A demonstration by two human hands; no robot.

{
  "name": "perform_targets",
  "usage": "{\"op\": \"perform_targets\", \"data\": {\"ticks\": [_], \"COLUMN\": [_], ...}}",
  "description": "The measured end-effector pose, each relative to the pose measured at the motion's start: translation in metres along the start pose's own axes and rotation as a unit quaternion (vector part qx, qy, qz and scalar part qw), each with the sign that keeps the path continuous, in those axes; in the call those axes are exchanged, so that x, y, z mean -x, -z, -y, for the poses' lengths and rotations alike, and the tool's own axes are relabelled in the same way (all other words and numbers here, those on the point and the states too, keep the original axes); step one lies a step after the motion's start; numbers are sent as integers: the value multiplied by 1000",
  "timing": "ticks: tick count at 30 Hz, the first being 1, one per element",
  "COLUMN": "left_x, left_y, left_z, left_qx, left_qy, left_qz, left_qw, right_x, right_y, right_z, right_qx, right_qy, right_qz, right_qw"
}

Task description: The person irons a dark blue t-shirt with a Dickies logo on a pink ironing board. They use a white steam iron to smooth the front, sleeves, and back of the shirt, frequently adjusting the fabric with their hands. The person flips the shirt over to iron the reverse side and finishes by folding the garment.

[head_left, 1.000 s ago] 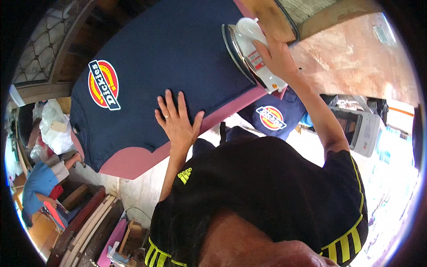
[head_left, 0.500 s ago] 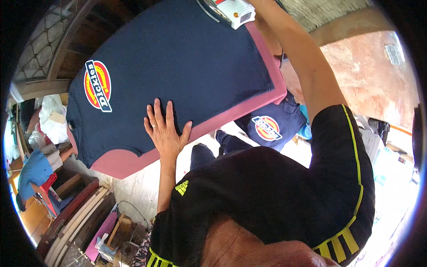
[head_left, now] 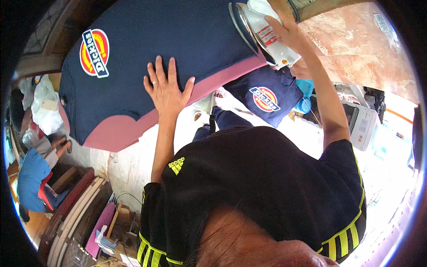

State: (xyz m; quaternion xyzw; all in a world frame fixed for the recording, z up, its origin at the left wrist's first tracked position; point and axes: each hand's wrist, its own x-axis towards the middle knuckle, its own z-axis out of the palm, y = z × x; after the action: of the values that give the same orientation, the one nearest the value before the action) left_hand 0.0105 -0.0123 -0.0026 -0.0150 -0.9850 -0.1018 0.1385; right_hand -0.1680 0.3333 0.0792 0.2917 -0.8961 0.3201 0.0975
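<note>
A navy T-shirt with a red, yellow and white printed badge lies spread over a pink-covered ironing board. My left hand rests flat on the cloth near the board's close edge, fingers spread, a ring on one finger. At the right end of the shirt, my right hand grips a white and silver clothes iron by its handle. The soleplate stands by the shirt's right edge; whether it touches the cloth cannot be made out. Part of the grip lies behind the fingers.
Another navy T-shirt with the same badge lies below the board's right end, beside a turquoise item. A white appliance stands at right. On the left, a person in blue bends near white plastic bags and stacked boards.
The iron in my right hand has come nearer to me and to the right, and more of it shows. My left hand stays flat on the shirt. The whole view has shifted slightly.
</note>
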Motion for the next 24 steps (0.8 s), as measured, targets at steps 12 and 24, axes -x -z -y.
{"op": "perform_targets", "data": {"ticks": [12, 24], "left_x": [56, 99], "left_y": [7, 19], "left_z": [33, 71], "left_qx": [-31, -62], "left_qy": [92, 156], "left_qz": [-60, -101], "left_qw": [993, 981], "right_x": [-36, -69], "right_y": [-76, -158], "right_z": [124, 220], "right_qx": [-92, -176], "right_qy": [-42, -32], "right_qz": [258, 189], "right_qw": [961, 966]}}
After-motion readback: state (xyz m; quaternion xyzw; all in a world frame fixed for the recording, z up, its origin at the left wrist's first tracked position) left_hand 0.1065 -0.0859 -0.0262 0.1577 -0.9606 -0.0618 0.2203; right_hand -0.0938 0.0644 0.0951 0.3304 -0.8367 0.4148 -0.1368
